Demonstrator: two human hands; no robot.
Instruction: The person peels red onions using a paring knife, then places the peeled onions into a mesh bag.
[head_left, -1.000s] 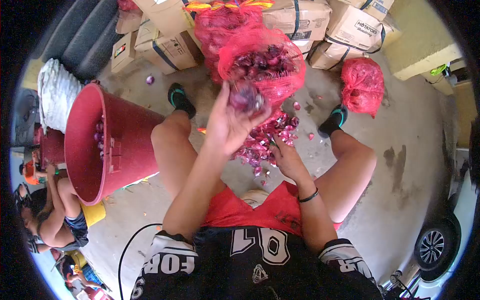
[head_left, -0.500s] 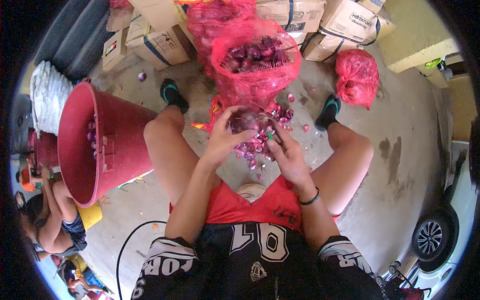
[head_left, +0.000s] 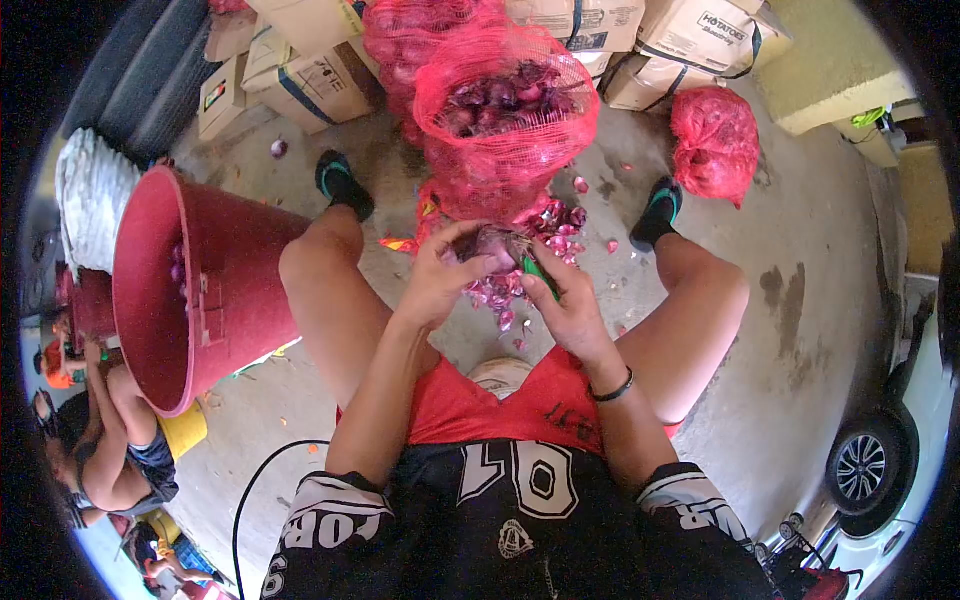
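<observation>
A red onion (head_left: 490,246) is gripped in my left hand (head_left: 438,280), whose fingers curl round its left side. My right hand (head_left: 570,303) is closed on the green handle of a small knife (head_left: 537,272); the blade cannot be made out against the onion. Just beyond both hands stands an open red mesh sack (head_left: 500,170) full of red onions (head_left: 510,105). Purple onion skins (head_left: 508,296) lie scattered on the floor below my hands.
To my left a large red tub (head_left: 250,260) lies tilted with onions inside. Another person (head_left: 120,430) sits beyond it. Cardboard boxes (head_left: 310,90) and a tied red sack (head_left: 715,145) are ahead. A car wheel (head_left: 862,468) is at the right.
The onion has turned in my left hand and sits slightly lower. My right hand has shifted a little, and more of the green handle shows.
</observation>
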